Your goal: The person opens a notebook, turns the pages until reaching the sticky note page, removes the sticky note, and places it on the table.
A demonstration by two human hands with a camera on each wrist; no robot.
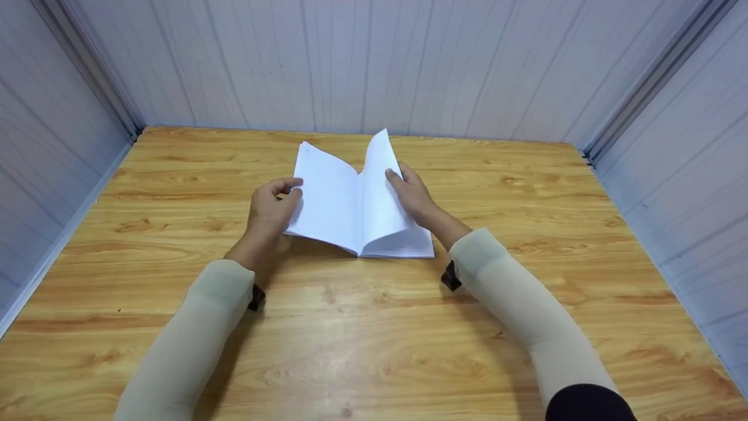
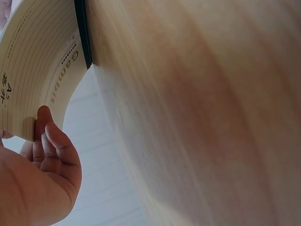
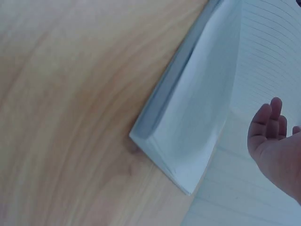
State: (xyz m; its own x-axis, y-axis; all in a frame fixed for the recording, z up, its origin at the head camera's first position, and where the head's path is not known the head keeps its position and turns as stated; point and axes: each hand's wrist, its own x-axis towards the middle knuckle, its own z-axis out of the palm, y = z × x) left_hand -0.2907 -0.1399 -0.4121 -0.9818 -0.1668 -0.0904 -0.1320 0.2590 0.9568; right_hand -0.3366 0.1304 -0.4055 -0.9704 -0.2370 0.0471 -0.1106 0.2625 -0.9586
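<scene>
A notebook (image 1: 327,199) lies open near the middle of the table, its left half raised at the outer edge. My left hand (image 1: 270,204) grips that edge, thumb on the page and fingers behind. The left wrist view shows the outer side (image 2: 44,52) of this half, cream and ruled, printed "Gambit" and "NOTEBOOK", with a dark strip at the spine. My right hand (image 1: 414,193) pinches a lifted, curved page (image 1: 378,190), thumb in front. In the right wrist view, its fingers lie against the ruled back (image 3: 265,52) of that page. A stack of pages (image 3: 188,136) rests below.
The wood-grained table (image 1: 350,327) runs back to a pale panelled wall (image 1: 362,64). Similar walls stand to the left (image 1: 41,152) and right (image 1: 684,169). Small black devices (image 1: 451,276) sit under both sleeves at the wrists.
</scene>
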